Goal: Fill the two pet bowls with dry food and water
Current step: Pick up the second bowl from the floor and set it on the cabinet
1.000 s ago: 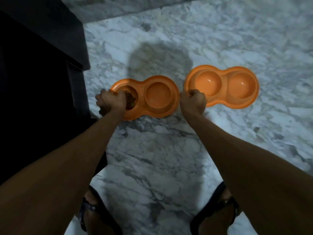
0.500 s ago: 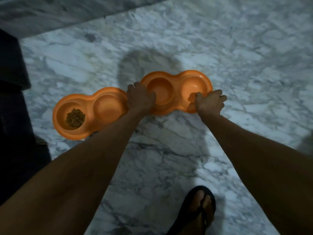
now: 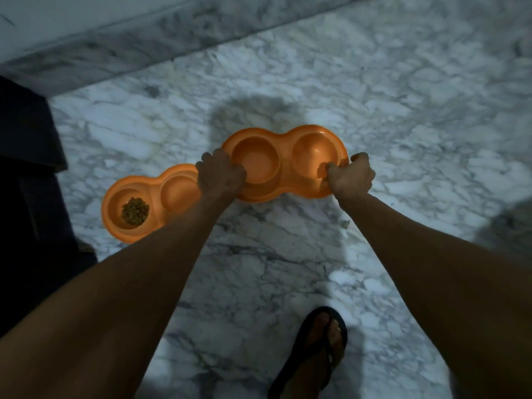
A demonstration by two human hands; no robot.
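A dark cabinet (image 3: pixel 26 174) is cut off at the left. On the marble floor (image 3: pixel 403 110) lies the left double bowl (image 3: pixel 138 203) with dry food (image 3: pixel 134 210), its right end hidden behind the left hand (image 3: pixel 220 175). Left hand and right hand (image 3: pixel 351 177) each close their grip on the empty right double bowl (image 3: pixel 283 162).

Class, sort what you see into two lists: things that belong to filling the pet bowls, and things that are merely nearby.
Belongs to the job:
held double bowl
left hand
right hand
second double bowl
dry food

Merely nearby:
marble floor
sandal
dark furniture
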